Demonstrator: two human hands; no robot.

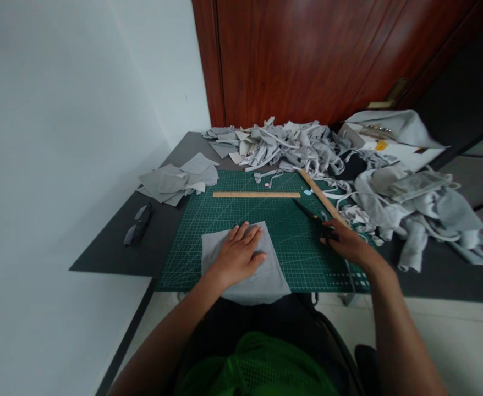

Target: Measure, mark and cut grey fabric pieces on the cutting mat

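Head view, left hand: the left hand [239, 250] lay flat, fingers spread, pressed on the grey cloth piece [245, 264], which sat at the near edge of the green cutting mat [291, 231] and hung slightly over the table's front.
Head view, right hand: the right hand [344, 239] was closed around the handles of the black scissors [313, 217], blades lying on the mat and pointing away toward the far left.
Head view, rulers: 2 wooden rulers lay on the mat, 1 straight across [256, 194] beyond the cloth, 1 slanted [322, 198] just beside the scissors.
Head view, surroundings: a stack of cut grey squares [177, 180] sat at the mat's far-left corner; a heap of grey scraps [283, 146] lay behind; glasses [137, 224] rested left.
Judgement, doing it well: the palm should keep the cloth smooth and unshifted, with fingers well apart from the blades' path.
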